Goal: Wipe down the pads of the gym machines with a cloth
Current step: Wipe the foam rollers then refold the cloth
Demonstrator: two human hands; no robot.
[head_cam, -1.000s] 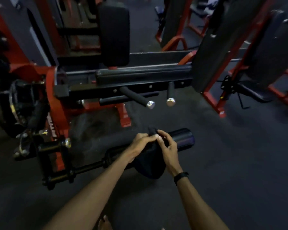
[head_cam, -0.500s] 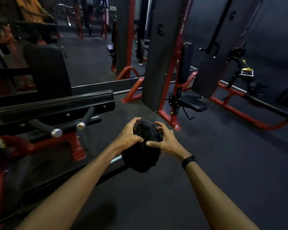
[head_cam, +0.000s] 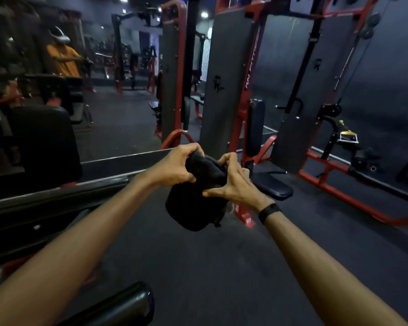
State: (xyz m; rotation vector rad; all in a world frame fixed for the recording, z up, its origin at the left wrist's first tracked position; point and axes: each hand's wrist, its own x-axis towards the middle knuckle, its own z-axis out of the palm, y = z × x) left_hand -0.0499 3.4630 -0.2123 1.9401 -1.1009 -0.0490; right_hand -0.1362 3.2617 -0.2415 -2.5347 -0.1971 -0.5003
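Roller pad (head_cam: 123,304) sits nearest, below the cloth (head_cam: 196,196), low in view. Left hand (head_cam: 174,167) and right hand (head_cam: 236,184) both grip the bunched black cloth, fingers curled into its top, held in mid-air over the floor with the rest hanging below. Beyond the cloth: seat pad (head_cam: 272,185), upright back pad (head_cam: 256,127) on the red-framed machine.
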